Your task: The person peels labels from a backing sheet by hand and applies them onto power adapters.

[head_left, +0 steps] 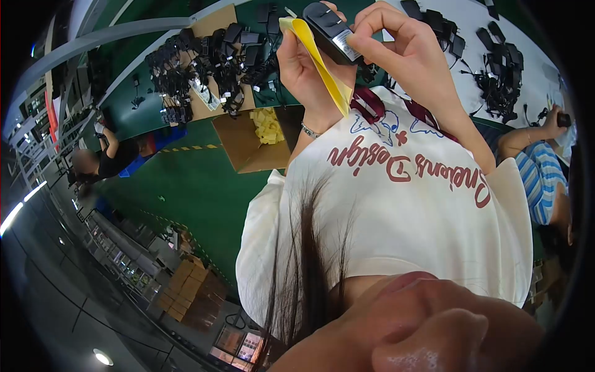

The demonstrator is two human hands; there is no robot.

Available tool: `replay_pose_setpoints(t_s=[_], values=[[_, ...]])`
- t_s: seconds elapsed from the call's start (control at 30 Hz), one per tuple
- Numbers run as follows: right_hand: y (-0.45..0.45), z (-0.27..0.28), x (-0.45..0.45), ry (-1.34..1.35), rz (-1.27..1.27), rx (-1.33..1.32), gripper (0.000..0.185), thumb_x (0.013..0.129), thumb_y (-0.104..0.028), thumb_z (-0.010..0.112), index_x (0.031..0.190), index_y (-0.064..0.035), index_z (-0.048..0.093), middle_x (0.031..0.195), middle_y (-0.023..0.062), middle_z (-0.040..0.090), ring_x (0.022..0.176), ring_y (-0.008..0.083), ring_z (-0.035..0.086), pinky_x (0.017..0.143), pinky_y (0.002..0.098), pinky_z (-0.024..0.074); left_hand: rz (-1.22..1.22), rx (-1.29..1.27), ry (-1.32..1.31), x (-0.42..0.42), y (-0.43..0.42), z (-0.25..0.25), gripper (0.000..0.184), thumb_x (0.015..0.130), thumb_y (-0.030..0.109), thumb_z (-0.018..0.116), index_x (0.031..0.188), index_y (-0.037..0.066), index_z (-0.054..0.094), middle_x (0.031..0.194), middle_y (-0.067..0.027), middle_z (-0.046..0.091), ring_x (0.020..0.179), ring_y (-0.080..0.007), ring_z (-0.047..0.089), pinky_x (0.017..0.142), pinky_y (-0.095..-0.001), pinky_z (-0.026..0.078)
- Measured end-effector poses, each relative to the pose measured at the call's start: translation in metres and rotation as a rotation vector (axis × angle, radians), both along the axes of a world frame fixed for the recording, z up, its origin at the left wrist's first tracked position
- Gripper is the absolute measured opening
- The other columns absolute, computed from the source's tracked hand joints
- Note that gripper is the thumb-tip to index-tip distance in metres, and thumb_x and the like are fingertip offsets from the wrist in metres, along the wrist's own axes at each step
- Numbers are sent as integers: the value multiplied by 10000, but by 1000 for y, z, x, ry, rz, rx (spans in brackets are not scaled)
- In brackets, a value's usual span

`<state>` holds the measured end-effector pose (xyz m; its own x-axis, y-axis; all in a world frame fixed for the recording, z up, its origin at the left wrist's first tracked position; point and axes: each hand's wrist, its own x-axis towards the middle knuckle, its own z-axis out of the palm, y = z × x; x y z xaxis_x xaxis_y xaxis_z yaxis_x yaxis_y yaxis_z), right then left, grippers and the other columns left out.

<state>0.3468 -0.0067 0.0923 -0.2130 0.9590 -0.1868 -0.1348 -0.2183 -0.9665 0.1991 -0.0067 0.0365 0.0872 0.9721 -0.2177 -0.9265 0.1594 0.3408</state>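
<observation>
My left hand [305, 77], with a bracelet at its wrist, holds a black power adapter [323, 21] and a folded yellow sheet [322, 67]. The adapter's metal prongs face up, and a silver-white label [344, 44] with small print lies on its face. At the label's edge, the thumb and index finger of my right hand [396, 43] are pinched together against the adapter. The yellow sheet stands between my left thumb and the adapter, and its lower end hangs toward my wrist.
Black adapters with bundled cables [186, 74] cover cardboard on the green bench. More adapters [501, 71] lie on the white surface at right. An open box [245, 146] holds yellow pieces. One person [102, 158] is at left; another's arm [527, 137] is at right.
</observation>
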Motion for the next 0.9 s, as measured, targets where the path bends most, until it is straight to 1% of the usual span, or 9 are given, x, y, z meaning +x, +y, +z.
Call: replay_pose_setpoints(t_s=[0.13, 0.37, 0.4, 0.5, 0.57, 0.63, 0.77, 0.83, 0.9], values=[[-3, 4, -2, -99, -15, 81, 89, 933, -26, 706, 903, 8, 630, 1006, 23, 587, 793, 58, 604, 659, 187, 496, 48, -124, 113, 3, -4, 8, 555, 976, 499, 535, 1246, 15, 580, 1177, -155, 638, 1098, -287, 625, 970, -447, 519], [-6, 6, -3, -203, -20, 187, 116, 914, -15, 730, 893, 0, 617, 973, 37, 603, 780, 63, 593, 673, 191, 484, -26, 281, 48, 0, -2, 6, 562, 976, 498, 544, 1235, 0, 543, 1133, -152, 600, 1027, -285, 622, 949, -392, 530], [-6, 1, -4, -52, -65, 104, 94, 925, -17, 715, 902, -3, 625, 977, 44, 605, 774, 67, 589, 678, 192, 483, -45, 330, 42, -1, 1, 5, 559, 978, 498, 544, 1233, 1, 539, 1132, -153, 595, 1019, -286, 623, 950, -387, 532], [-6, -18, -4, 246, -151, -68, 55, 949, -20, 685, 920, -8, 640, 984, 58, 607, 763, 75, 582, 686, 195, 480, -319, 144, -227, -5, 7, 2, 456, 1011, 470, 522, 1166, 42, 543, 1127, -160, 574, 1026, -286, 609, 915, -390, 538], [-5, -39, 9, 82, -112, 345, 121, 979, -21, 633, 1100, -15, 634, 992, 66, 611, 766, 91, 596, 694, 205, 489, -301, 96, -260, 1, 5, 5, 399, 1030, 449, 505, 1115, 62, 547, 1129, -168, 579, 1048, -290, 602, 899, -396, 541], [-3, -47, 15, -6, -91, 542, 196, 995, -21, 608, 1190, -19, 630, 996, 70, 613, 767, 99, 603, 698, 210, 494, -195, 81, -232, 8, 2, 4, 354, 1050, 425, 485, 1058, 79, 553, 1134, -178, 592, 1081, -296, 595, 885, -404, 543], [-4, -60, 26, -384, 2, 878, 521, 995, -90, 609, 1483, -54, 431, 963, 110, 621, 767, 149, 644, 698, 252, 518, -299, 74, -363, 9, 7, -21, 297, 1071, 380, 460, 1018, 102, 549, 1248, -201, 597, 1187, -302, 564, 939, -464, 513], [-16, -87, 41, -95, 14, 625, 318, 955, -86, 676, 1253, -31, 578, 1105, 67, 597, 901, 131, 595, 844, 252, 474, -311, 68, -282, 19, 9, -42, 304, 1059, 414, 469, 1025, 130, 573, 1248, -168, 604, 1170, -298, 571, 945, -473, 497], [-31, -106, 54, 12, -16, 504, 220, 935, -85, 709, 1137, -20, 652, 1176, 46, 584, 968, 122, 571, 917, 252, 452, -298, 72, -123, 41, 12, -64, 325, 1035, 482, 488, 1040, 185, 619, 1248, -103, 619, 1134, -292, 586, 958, -491, 465]])
